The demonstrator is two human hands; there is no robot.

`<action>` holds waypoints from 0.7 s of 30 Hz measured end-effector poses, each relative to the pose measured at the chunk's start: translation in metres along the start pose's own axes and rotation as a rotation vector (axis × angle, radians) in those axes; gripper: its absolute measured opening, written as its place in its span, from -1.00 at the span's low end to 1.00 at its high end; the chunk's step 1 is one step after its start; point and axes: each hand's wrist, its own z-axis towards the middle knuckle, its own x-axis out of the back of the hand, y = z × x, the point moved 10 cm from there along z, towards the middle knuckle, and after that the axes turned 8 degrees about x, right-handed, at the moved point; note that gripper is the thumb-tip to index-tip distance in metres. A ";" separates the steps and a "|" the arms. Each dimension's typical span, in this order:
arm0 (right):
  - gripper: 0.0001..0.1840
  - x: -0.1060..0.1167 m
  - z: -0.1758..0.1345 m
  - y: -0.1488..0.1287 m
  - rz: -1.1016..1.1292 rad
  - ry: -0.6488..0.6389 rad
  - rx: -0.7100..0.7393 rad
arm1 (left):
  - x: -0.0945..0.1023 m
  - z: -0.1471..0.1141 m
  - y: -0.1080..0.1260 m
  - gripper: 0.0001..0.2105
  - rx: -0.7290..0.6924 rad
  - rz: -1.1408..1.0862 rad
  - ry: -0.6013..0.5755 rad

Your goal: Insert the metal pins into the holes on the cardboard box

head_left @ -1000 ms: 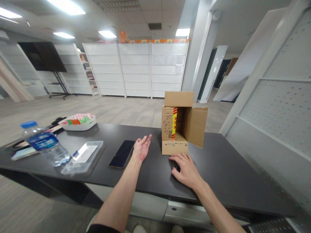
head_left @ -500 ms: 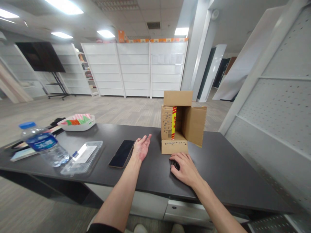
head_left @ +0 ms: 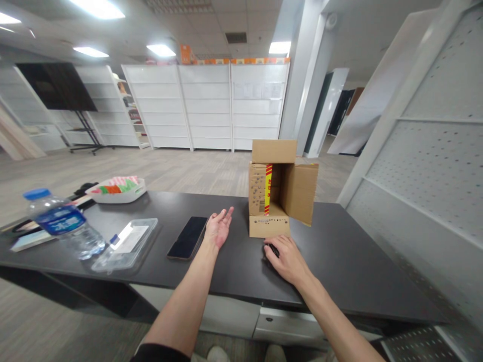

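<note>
My right hand [head_left: 286, 259] lies palm down on the dark table [head_left: 350, 266], its fingers curled over a small black object [head_left: 272, 250] that is mostly hidden. Just beyond the fingertips a cardboard box [head_left: 279, 187] lies on its side with its flaps open toward me. My left hand [head_left: 219, 229] rests on the table palm up, fingers apart, holding nothing. A black phone [head_left: 188, 237] lies face up just left of that hand.
A clear plastic tray [head_left: 124, 244] and a water bottle [head_left: 62, 224] on its side lie at the left. A white dish with colourful packets [head_left: 115, 189] sits at the back left. White perforated shelving [head_left: 426, 166] stands close on the right.
My right hand's fingers have curled in over the small black object. The left hand has stayed where it was.
</note>
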 end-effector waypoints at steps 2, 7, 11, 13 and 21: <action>-0.77 0.000 0.000 0.001 0.000 0.014 0.003 | 0.000 0.000 0.000 -0.70 0.004 -0.006 0.006; -0.71 0.002 0.000 0.002 -0.009 0.053 0.027 | 0.000 0.000 -0.001 -0.71 0.013 -0.004 0.004; -0.66 0.001 0.001 0.004 -0.011 0.057 0.030 | 0.000 0.001 -0.001 -0.71 0.011 -0.008 -0.009; -0.65 0.000 0.002 0.007 -0.014 0.064 0.024 | 0.001 0.002 -0.001 -0.71 0.012 -0.008 -0.012; -0.64 -0.003 0.006 0.015 -0.039 0.085 0.020 | -0.001 0.000 0.000 -0.72 0.012 -0.004 -0.018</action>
